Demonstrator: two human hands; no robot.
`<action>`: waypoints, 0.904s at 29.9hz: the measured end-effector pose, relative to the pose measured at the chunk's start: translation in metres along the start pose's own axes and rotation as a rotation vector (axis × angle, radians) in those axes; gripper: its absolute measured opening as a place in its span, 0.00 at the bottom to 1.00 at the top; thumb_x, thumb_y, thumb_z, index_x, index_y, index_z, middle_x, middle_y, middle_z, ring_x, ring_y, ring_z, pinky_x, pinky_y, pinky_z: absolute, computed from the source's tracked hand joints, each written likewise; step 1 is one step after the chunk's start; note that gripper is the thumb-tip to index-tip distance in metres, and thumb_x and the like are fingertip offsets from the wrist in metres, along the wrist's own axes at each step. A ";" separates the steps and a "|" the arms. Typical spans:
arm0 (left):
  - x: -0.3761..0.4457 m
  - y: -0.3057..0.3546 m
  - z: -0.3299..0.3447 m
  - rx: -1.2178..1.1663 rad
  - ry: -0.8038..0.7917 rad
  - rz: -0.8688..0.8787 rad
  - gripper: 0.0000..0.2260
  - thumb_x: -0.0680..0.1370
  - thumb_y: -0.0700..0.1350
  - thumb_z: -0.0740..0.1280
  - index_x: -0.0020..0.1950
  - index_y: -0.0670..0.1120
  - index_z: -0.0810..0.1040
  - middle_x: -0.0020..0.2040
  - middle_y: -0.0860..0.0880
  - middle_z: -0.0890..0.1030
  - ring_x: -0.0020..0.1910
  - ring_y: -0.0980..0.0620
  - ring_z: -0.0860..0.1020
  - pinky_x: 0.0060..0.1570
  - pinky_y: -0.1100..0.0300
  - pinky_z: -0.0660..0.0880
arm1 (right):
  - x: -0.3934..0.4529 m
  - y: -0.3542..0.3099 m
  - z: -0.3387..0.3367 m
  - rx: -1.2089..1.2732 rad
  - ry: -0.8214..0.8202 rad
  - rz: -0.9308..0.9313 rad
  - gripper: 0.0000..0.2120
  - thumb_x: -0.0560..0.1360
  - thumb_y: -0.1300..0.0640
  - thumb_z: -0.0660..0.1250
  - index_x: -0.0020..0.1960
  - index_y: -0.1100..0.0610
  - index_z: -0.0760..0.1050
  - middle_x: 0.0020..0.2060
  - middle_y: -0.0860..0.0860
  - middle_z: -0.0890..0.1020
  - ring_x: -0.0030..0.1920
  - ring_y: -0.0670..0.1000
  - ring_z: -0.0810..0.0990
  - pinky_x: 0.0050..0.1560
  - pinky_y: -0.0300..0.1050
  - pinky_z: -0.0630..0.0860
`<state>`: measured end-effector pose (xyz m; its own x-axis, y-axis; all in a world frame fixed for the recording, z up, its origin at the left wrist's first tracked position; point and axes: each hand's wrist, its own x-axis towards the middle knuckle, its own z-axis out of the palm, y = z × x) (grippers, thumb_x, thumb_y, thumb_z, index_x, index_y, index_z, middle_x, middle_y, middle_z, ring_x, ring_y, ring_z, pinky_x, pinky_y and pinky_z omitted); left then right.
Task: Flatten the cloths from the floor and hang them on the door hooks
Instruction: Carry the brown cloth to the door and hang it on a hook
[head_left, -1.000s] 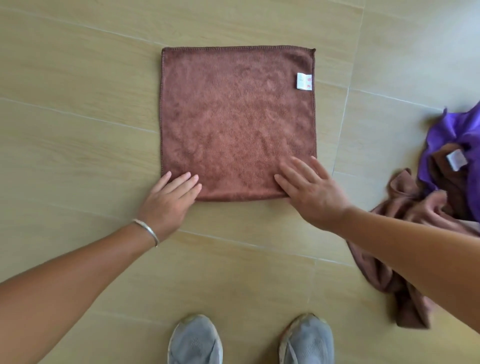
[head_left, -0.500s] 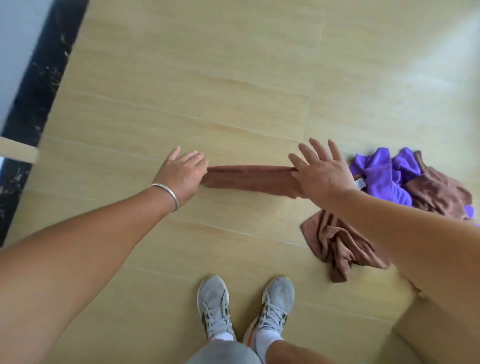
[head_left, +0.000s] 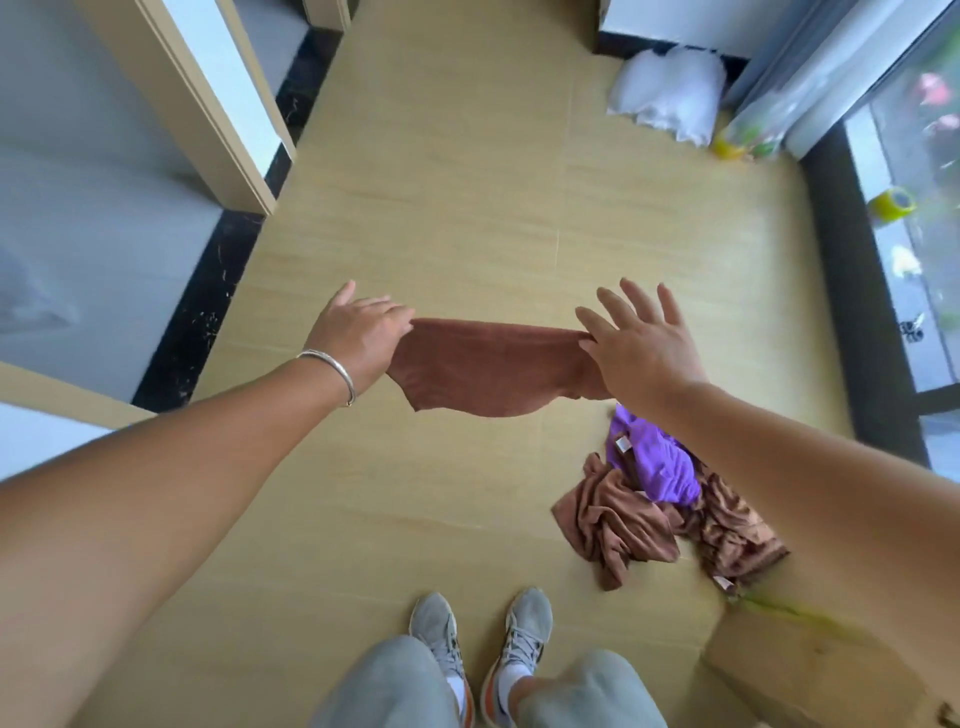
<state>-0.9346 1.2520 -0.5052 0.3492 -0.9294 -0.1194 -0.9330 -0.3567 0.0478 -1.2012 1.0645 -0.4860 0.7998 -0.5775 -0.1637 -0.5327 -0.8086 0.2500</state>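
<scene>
A brown cloth (head_left: 493, 366) hangs in the air, stretched between both hands well above the tan floor. My left hand (head_left: 358, 338), with a silver bracelet on the wrist, pinches its left top corner. My right hand (head_left: 636, 343) pinches the right top corner with thumb and forefinger while the other fingers spread out. The cloth's lower edge sags and curls. On the floor at the right lies a heap of crumpled cloths: a purple one (head_left: 657, 465) on top of brown ones (head_left: 618, 525). No door hooks are in view.
A beige door frame (head_left: 208, 114) stands at the upper left beside a black threshold strip. A white bag (head_left: 670, 98) and yellow tape rolls (head_left: 891, 202) sit near the glass door at the right. A cardboard box (head_left: 810, 670) is at the lower right. My grey shoes (head_left: 478, 644) point forward.
The brown cloth lay flat on the floor under both hands; both hands have gripped its near corners and lifted it into the air as I stood up.
</scene>
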 end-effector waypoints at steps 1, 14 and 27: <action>-0.001 0.000 -0.028 0.004 0.024 0.006 0.14 0.83 0.44 0.53 0.62 0.45 0.75 0.63 0.48 0.78 0.70 0.51 0.68 0.73 0.50 0.49 | -0.003 0.007 -0.027 0.003 0.022 0.002 0.24 0.81 0.44 0.45 0.75 0.47 0.59 0.76 0.50 0.59 0.77 0.55 0.49 0.75 0.61 0.43; 0.013 -0.016 -0.347 0.199 0.408 -0.010 0.13 0.83 0.46 0.53 0.52 0.48 0.78 0.52 0.52 0.83 0.68 0.51 0.71 0.71 0.42 0.45 | -0.007 0.099 -0.332 -0.115 0.392 0.074 0.27 0.78 0.40 0.40 0.68 0.44 0.71 0.73 0.49 0.67 0.77 0.53 0.52 0.75 0.60 0.44; -0.035 -0.004 -0.548 0.355 0.571 -0.113 0.13 0.83 0.45 0.51 0.49 0.55 0.74 0.45 0.59 0.74 0.57 0.57 0.73 0.69 0.40 0.55 | -0.033 0.120 -0.498 0.000 0.610 0.138 0.21 0.82 0.41 0.45 0.67 0.41 0.70 0.71 0.47 0.68 0.77 0.50 0.50 0.75 0.58 0.44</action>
<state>-0.8957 1.2343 0.0424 0.3461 -0.8273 0.4425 -0.8261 -0.4923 -0.2744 -1.1541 1.0424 0.0251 0.7375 -0.5080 0.4449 -0.6424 -0.7309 0.2303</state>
